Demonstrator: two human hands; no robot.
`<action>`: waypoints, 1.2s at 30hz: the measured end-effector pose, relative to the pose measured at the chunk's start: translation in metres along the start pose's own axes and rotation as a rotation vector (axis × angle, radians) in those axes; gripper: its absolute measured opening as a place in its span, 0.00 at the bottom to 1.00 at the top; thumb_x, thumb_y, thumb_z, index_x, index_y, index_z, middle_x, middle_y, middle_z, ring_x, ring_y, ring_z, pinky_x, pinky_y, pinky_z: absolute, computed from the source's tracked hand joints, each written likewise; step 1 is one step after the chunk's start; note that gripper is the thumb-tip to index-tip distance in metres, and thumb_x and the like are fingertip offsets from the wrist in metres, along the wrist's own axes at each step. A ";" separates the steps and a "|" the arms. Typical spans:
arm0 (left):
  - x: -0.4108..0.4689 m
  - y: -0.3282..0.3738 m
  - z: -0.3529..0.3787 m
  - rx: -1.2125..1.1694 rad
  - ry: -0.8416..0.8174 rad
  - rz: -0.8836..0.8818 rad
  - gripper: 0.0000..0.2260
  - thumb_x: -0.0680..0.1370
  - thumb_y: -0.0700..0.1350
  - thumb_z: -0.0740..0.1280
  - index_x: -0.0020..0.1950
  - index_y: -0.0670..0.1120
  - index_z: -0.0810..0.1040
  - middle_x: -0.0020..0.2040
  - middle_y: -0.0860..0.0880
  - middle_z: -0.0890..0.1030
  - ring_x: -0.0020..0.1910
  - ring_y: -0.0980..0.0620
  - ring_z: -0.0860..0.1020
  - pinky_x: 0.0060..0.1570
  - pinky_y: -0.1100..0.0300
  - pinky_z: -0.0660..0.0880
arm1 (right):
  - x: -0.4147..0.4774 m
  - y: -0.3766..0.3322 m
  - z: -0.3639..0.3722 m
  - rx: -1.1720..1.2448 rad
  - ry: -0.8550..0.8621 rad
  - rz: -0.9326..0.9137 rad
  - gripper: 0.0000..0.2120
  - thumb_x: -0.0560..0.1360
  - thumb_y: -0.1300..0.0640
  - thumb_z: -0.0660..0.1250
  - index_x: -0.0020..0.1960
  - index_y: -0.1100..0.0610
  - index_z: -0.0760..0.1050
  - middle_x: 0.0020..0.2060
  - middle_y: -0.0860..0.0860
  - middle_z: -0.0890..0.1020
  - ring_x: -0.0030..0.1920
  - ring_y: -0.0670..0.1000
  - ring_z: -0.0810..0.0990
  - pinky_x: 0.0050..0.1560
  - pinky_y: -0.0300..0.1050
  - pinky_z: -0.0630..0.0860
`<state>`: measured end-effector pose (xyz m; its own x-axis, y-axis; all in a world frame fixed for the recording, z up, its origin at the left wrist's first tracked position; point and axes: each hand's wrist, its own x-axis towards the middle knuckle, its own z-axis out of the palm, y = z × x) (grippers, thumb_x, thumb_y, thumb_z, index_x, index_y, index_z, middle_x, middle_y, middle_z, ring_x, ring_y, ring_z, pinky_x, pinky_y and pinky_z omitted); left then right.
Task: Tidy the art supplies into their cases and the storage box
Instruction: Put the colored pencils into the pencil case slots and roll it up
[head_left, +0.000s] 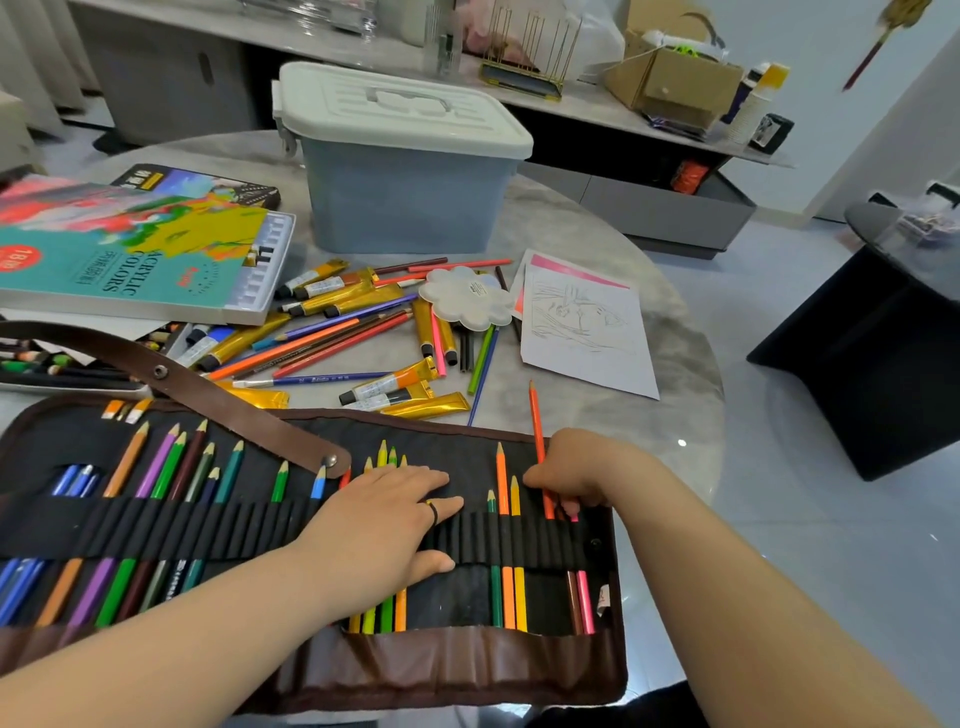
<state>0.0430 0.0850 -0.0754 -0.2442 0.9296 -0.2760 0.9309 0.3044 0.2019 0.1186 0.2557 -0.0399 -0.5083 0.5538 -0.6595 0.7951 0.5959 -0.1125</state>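
Where pencils (291, 346) scatter, round marble table (623, 426), grey floor (831, 545)

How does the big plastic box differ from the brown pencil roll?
The storage box is rigid plastic with its white lid shut; the pencil roll is soft fabric, unrolled flat and open. The box stands untouched at the far side; the roll lies nearest, with the left hand resting flat on it and the right hand gripping an orange pencil over it. Both rest on the table.
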 end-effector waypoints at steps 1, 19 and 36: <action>0.000 -0.001 0.000 0.000 0.002 0.002 0.27 0.79 0.58 0.55 0.76 0.54 0.52 0.77 0.54 0.49 0.76 0.54 0.48 0.73 0.60 0.46 | 0.000 -0.001 0.000 0.016 0.004 0.001 0.20 0.79 0.51 0.57 0.30 0.58 0.67 0.15 0.48 0.71 0.24 0.47 0.68 0.32 0.37 0.67; 0.002 0.002 -0.003 0.018 -0.020 -0.003 0.27 0.79 0.58 0.55 0.76 0.54 0.52 0.77 0.54 0.50 0.76 0.53 0.49 0.73 0.59 0.48 | -0.003 0.009 -0.005 -0.013 -0.002 -0.064 0.17 0.75 0.52 0.64 0.30 0.56 0.66 0.27 0.49 0.69 0.28 0.46 0.67 0.30 0.37 0.63; 0.000 0.000 -0.002 0.021 0.025 0.015 0.27 0.79 0.58 0.55 0.76 0.53 0.53 0.77 0.53 0.50 0.76 0.52 0.50 0.73 0.58 0.47 | -0.006 0.001 -0.004 0.053 0.118 -0.066 0.16 0.75 0.59 0.59 0.30 0.58 0.65 0.28 0.52 0.69 0.29 0.49 0.67 0.31 0.39 0.63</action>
<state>0.0423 0.0855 -0.0740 -0.2364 0.9391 -0.2494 0.9400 0.2860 0.1861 0.1216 0.2553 -0.0328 -0.5926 0.5810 -0.5579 0.7738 0.6029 -0.1940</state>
